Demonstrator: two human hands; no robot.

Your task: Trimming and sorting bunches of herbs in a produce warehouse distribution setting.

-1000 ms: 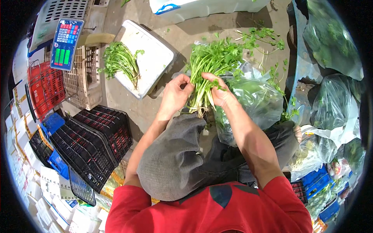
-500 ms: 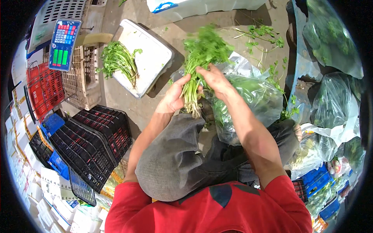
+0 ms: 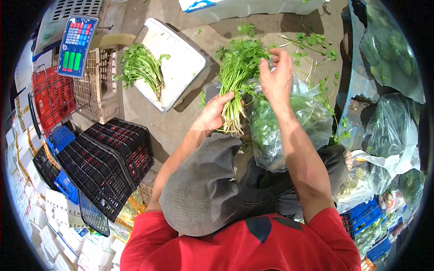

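My left hand is closed round the lower stems of a bunch of leafy green herbs. The bunch stands above my bent knee, leaves pointing away from me and pale, stringy roots towards me. Just right of the leaves is my right hand, raised with its thumb and fingers apart and nothing in it. Below that hand lies a clear plastic bag filled with more greens. To the left, a second bunch of greens rests across the edge of a white tray.
A blue scale display stands at the upper left. Black crates and a red basket fill the left side. Loose sprigs litter the floor at the upper right, near more bagged greens. A white foam box is at the far edge.
My right hand has let go of the bunch and moved away to the right, its fingers opening. The left hand still holds the stems, and the leaves no longer blur.
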